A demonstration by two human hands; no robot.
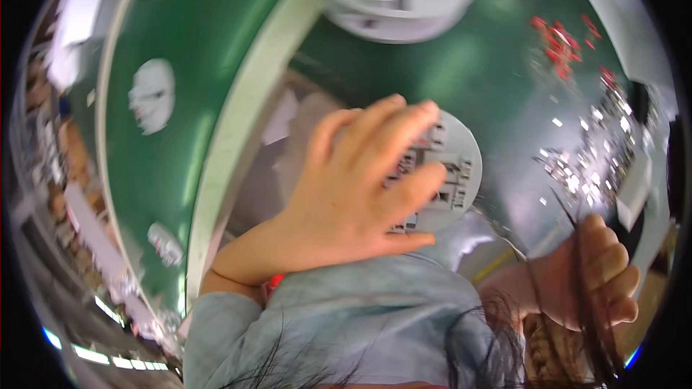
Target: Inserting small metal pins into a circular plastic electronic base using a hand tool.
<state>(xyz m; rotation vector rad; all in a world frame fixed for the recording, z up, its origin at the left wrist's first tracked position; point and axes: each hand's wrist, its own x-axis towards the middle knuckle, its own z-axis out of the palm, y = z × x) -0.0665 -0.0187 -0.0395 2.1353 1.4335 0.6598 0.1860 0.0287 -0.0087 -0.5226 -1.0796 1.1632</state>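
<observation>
Spanning a white disc by the table's near edge, left hand splays wide; right hand curls, contents unclear. The disc looks light, stiff, best rim-held

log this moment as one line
left hand: spread over round white board, contact unclear | right hand: curled round thin dark tool, near shiny metal pieces | farther off: red pieces
</observation>
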